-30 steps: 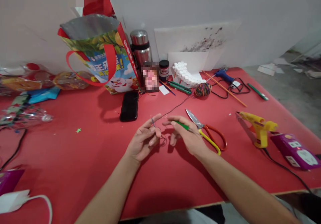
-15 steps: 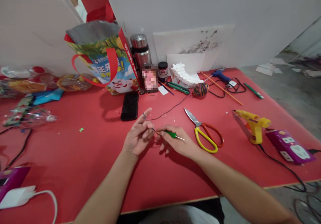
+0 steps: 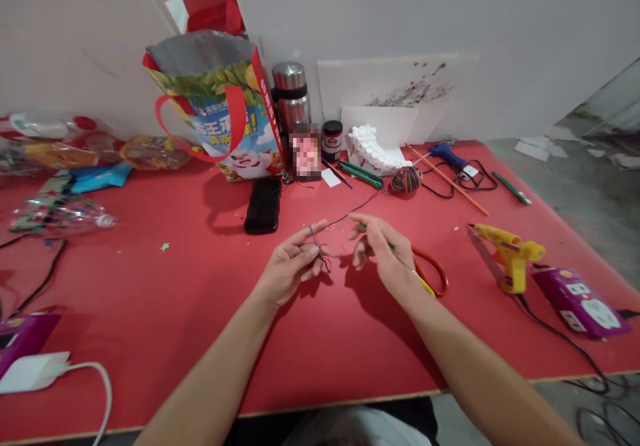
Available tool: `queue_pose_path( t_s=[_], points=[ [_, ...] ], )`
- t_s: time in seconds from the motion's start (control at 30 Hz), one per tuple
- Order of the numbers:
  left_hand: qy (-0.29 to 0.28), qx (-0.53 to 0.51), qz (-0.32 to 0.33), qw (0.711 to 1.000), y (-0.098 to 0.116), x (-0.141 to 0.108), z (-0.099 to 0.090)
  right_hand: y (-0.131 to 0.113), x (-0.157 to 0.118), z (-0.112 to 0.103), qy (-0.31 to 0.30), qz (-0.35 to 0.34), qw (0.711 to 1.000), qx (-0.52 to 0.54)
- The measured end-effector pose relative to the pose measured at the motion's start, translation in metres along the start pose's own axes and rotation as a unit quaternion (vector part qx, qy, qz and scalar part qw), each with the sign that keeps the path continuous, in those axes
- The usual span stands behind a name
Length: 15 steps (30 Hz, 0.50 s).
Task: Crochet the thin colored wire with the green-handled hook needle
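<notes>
Above the red table, my left hand (image 3: pixel 291 264) pinches a strand of dark multicoloured yarn (image 3: pixel 325 263). The strand loops around its raised index finger, and a loose end hangs below the fingertips. Just to the right, my right hand (image 3: pixel 387 249) is wrapped around a green-handled crochet hook (image 3: pixel 363 226), whose thin metal end points back past the wrist. The hands are apart. Yarn trails from the left hand to a yarn ball (image 3: pixel 405 180) farther back. Scissors (image 3: pixel 436 267) with red and yellow handles lie partly hidden under my right hand.
A black phone (image 3: pixel 263 206) lies before a printed shopping bag (image 3: pixel 215 109). A steel thermos (image 3: pixel 291 93), a dark jar (image 3: pixel 332 141) and a white beaded piece (image 3: pixel 373 149) stand at the back. To the right are a yellow glue gun (image 3: pixel 513 253) and a purple power strip (image 3: pixel 583 299).
My right hand has moved right, away from the left, with the crochet hook, and now covers part of the scissors. My left hand has shifted slightly right, still pinching the yarn.
</notes>
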<state>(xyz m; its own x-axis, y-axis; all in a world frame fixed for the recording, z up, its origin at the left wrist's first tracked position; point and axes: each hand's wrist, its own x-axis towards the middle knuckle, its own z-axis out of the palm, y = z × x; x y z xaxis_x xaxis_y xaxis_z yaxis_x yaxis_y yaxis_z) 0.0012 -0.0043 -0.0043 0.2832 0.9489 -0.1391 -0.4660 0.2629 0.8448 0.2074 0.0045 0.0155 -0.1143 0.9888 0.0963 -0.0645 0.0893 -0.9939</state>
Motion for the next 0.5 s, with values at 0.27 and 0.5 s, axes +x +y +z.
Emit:
queue_pose_path(
  t_s=[0.27,0.5],
  points=[
    [-0.016,-0.001,0.006,1.000,0.001,-0.001,0.000,0.006,0.004,-0.009,-0.005,0.010,0.999,0.047],
    [-0.065,-0.035,-0.008,0.997,0.000,-0.002,0.001,-0.008,-0.006,-0.005,0.001,0.003,1.000,0.031]
  ],
)
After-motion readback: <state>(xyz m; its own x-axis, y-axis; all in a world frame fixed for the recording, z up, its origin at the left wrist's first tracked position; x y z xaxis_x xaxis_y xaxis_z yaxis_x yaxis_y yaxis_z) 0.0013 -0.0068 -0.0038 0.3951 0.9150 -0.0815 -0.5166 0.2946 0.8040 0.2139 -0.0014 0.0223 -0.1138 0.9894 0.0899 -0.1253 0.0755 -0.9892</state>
